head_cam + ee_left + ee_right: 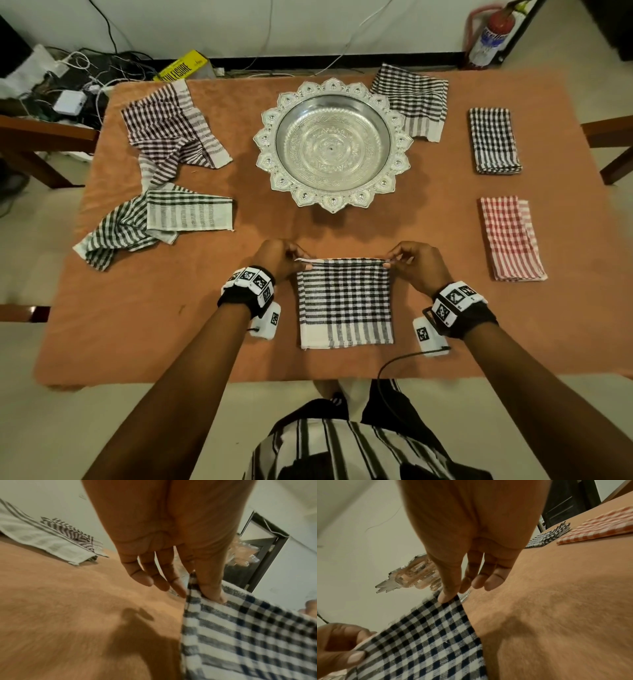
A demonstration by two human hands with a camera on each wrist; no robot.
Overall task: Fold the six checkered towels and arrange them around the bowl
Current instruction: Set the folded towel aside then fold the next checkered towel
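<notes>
A black-and-white checkered towel [345, 303] lies at the table's near middle, partly folded. My left hand [286, 257] pinches its far left corner, thumb on the cloth [214, 593]. My right hand [409, 257] pinches the far right corner, thumb tip on the cloth [445, 596]. The far edge is lifted a little off the table. The silver bowl [333, 145] stands beyond the towel at the table's centre. A folded black checkered towel [494, 139] and a folded red one [510, 238] lie on the right.
Two crumpled striped towels [171, 126] [150, 222] lie on the left of the orange table [205, 308]. Another black striped towel [412, 99] lies behind the bowl at right. Cables and a yellow box sit on the floor beyond; a fire extinguisher [489, 36] stands far right.
</notes>
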